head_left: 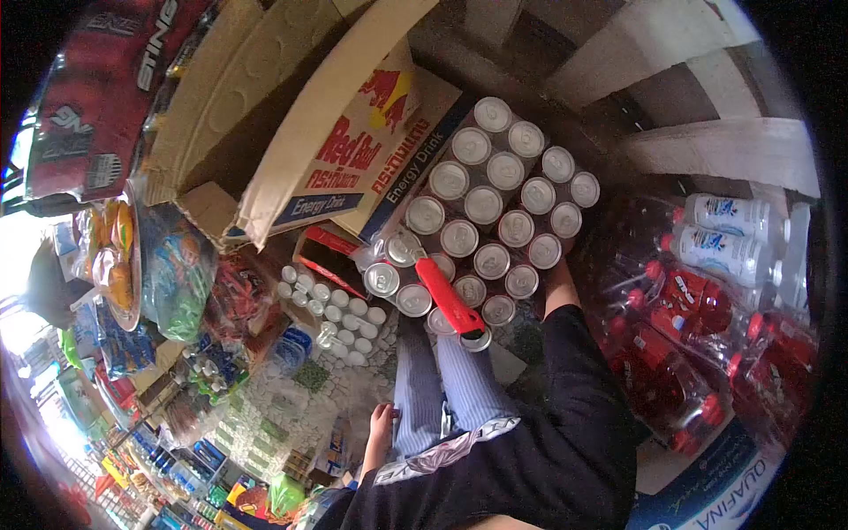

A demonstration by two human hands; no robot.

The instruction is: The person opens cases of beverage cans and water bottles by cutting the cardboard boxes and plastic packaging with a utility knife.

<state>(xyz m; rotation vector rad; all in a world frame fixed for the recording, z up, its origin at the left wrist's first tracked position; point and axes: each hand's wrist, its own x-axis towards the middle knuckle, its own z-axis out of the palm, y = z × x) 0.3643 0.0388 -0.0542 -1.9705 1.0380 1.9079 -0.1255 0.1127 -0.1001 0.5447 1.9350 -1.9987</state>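
Observation:
A shrink-wrapped pack of silver-topped cans (484, 205) stands in front of my legs, its round lids facing up. My right hand (556, 276) grips the pack's right side near the front, with its fingers mostly hidden behind the cans. Lying slantwise across the nearer lids is a red tool that looks like a box cutter (449, 296). My left hand (382, 419) hangs low beside my left thigh, fingers loosely bent, and nothing shows in it. Just left of the pack stands an opened Red Bull carton (340, 163) with its flaps up.
Bottles of red drink (658, 367) and clear water bottles (729, 231) lie at the right, by an Aquafina carton (707, 481). Another wrapped group of white-topped containers (340, 318) sits on the floor at left. Bagged goods and a red Sting pack (97, 97) are farther left.

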